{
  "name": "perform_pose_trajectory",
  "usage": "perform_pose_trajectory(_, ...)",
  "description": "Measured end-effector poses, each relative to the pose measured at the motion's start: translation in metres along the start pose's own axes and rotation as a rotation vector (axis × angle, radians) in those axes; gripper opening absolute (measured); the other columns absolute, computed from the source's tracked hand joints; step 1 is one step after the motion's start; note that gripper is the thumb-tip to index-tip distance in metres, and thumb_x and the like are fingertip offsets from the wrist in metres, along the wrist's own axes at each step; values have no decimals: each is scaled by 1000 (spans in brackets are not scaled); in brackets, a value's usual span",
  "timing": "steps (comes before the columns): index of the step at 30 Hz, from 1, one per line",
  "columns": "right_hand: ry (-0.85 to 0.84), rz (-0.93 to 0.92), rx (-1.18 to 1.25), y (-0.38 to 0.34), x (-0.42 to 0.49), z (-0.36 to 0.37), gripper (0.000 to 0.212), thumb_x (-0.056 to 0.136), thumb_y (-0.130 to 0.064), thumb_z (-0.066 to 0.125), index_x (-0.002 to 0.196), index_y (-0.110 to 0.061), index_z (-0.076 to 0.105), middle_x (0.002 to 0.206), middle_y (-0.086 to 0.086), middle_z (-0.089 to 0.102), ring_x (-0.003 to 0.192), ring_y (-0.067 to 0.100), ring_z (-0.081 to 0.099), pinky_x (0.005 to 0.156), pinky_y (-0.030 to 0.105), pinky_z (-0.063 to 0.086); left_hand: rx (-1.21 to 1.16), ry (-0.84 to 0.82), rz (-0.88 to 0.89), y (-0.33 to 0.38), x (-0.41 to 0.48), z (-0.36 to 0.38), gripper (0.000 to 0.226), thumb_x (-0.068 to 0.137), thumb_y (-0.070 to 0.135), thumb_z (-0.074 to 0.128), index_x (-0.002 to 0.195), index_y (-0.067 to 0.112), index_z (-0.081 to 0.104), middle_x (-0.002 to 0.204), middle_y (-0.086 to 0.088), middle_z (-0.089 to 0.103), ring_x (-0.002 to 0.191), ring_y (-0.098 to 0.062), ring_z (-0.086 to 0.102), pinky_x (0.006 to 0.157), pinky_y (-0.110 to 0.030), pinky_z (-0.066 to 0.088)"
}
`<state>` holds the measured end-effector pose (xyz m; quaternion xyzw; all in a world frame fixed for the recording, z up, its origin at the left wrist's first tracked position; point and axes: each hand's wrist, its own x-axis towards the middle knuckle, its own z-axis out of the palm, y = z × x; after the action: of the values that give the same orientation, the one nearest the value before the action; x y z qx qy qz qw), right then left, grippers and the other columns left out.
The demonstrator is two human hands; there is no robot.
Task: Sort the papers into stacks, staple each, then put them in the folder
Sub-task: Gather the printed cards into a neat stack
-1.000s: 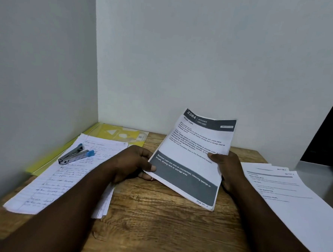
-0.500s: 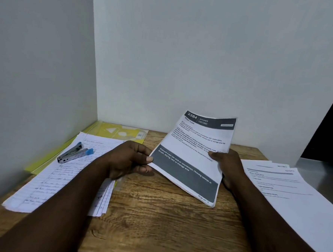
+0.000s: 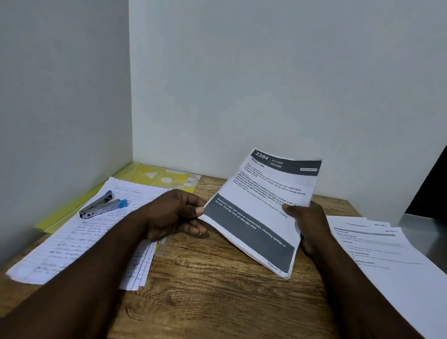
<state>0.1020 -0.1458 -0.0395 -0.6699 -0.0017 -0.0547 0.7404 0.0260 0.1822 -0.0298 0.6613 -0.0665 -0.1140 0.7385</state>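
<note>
- While it is held up over the brown wooden table point(image 3: 222, 300), the printed sheaf point(image 3: 261, 213), a few white sheets with dark grey bands at head and foot, stands tilted at centre-right. Whether its lower corner touches the wood cannot be told.
- Left hand point(image 3: 172, 213): thumb and curled fingers pinch the printed sheaf's left edge at about mid-height.
- Right hand point(image 3: 310, 227): thumb on the printed face, fingers behind, gripping the right edge.
- Handling, as judged: light and limp. The sheets are likely to slip against one another, and they look slightly fanned at the lower corner. A hold on both long edges suits squaring them. A firm pinch near one top corner would suit stapling.
- The small metal stapler with blue ends point(image 3: 102, 209) lies untouched on the handwritten stack of lined white paper point(image 3: 82, 234) at left.
- The yellow plastic folder point(image 3: 164, 177) lies under and behind that stack, against the wall.
- A second stack of white printed pages point(image 3: 394, 271) lies at the right edge.
- Against a second ago: the printed sheaf keeps much the same height and tilt. The left thumb sits slightly higher on the edge. The stapler, folder and both lying stacks have not moved.
- No staple can be made out in the printed sheaf.
</note>
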Motion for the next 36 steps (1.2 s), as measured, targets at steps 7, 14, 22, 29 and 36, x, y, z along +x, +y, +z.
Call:
perform_pose_trajectory(7,15,3,29,-1,-1,0,32,90,8,68,115,-9,75,110,8,80,99,32,78,92,46,59,-1,19,-3,3,-2,3,31,93,6,68,120,-11,66,104,-38,69,71,-28,78,58,-25,62)
perform_pose_trajectory(14,18,-3,11,-1,0,1,30,91,7,69,114,-10,75,109,7,81,97,30,79,92,45,60,-33,87,54,3,-2,7,13,98,-10,60,105,-7,71,87,-20,68,57,-17,60,53,-22,55)
perform_pose_trajectory(22,-36,22,77,3,2,2,36,90,9,67,125,-3,72,118,13,78,109,38,75,102,57,55,-80,75,116,3,-2,5,51,80,-5,80,123,12,59,73,-8,64,55,-18,60,48,-21,50)
perform_pose_trajectory(29,-19,22,82,1,1,1,34,90,9,67,121,-5,73,117,12,79,107,37,75,103,57,55,-97,85,86,5,-1,8,37,99,15,64,133,2,60,93,-18,74,60,-20,71,57,-26,61)
perform_pose_trajectory(36,-31,13,60,0,0,2,36,90,7,68,123,-5,73,119,12,78,108,37,75,104,59,54,10,80,69,1,3,5,66,68,47,95,114,9,67,93,-13,72,57,-19,65,49,-23,53)
